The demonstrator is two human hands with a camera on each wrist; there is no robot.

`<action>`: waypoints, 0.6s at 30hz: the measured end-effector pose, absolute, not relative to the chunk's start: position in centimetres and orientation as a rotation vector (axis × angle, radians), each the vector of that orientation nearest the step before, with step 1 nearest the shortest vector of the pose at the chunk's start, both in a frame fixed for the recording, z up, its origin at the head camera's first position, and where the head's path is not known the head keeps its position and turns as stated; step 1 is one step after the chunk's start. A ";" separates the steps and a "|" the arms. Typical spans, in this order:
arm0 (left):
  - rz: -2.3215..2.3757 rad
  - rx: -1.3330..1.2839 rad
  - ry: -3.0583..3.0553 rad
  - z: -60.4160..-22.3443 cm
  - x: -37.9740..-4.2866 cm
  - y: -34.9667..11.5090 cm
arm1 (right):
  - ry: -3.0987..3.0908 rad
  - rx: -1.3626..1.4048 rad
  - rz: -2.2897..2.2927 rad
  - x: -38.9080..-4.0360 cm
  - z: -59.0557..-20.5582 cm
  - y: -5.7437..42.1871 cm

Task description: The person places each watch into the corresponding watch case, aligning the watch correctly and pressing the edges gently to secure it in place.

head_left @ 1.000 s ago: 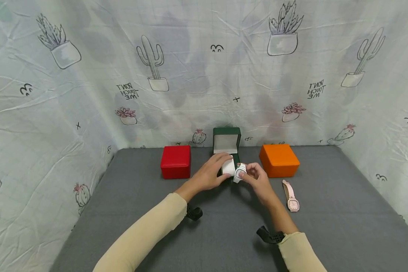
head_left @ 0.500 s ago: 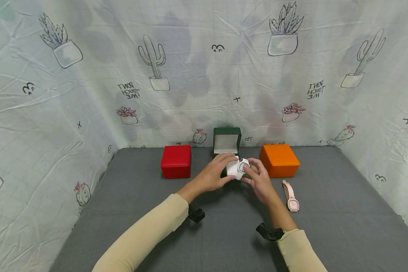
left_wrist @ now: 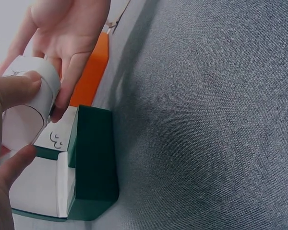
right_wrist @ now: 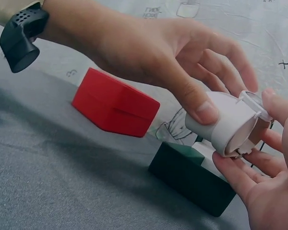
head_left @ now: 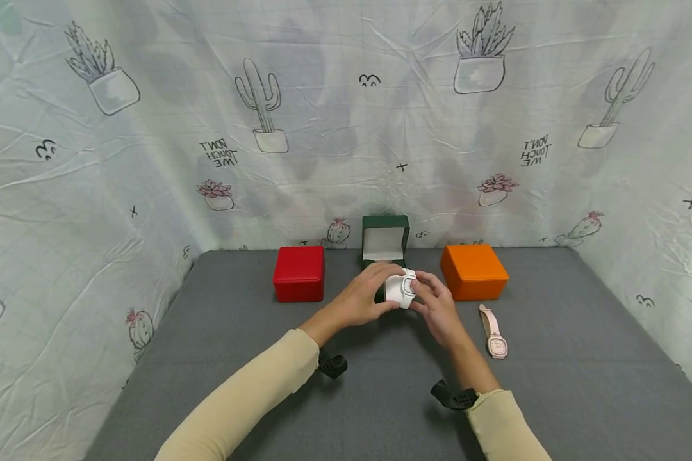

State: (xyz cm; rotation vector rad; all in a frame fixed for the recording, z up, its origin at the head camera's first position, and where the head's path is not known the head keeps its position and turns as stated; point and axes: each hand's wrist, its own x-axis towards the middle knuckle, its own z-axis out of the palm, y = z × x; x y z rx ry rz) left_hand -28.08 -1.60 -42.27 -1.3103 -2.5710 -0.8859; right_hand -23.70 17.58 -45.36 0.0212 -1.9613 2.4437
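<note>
While a pink wristwatch (head_left: pixel 494 333) lies unheld on the grey table cloth (head_left: pixel 392 410) at the near right, the work is concentrated just beyond it, between two hands. The left hand (head_left: pixel 364 296) grips a white watch cushion (head_left: pixel 393 288), thumb on one side and fingers on the other. The right hand (head_left: pixel 436 304) pinches a white wristwatch (head_left: pixel 407 285), its thumb at the case and its other fingers about the strap near the buckle. One second earlier the watch was held off to the right of the cushion; now its strap passes around the cushion near the right-hand end. Mounting therefore appears well advanced, although the watch seems to sit towards that end rather than mid-cushion. Whether the buckle is fastened cannot be told.

Directly behind the hands stands a green watch box (head_left: pixel 385 222), its lid raised and its pale lid lining exposed. The cushion is held clear of this box; the interior of the base is too much hidden for its contents to be stated. A red box (head_left: pixel 298 275) to the left and an orange box (head_left: pixel 474 274) to the right are both closed, their contents unseen. A cactus-printed backdrop (head_left: pixel 323 115) closes off the far side.
</note>
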 end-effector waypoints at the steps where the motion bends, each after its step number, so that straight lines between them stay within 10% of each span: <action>1: -0.886 -1.311 -2.578 -42.3 -28.1 -1.6 | -1.969 0.021 2.438 -23.7 -45.4 17.5; 18: -0.888 -1.412 -2.596 -41.9 -28.2 -2.2 | -2.272 0.278 2.254 -23.6 -45.4 18.4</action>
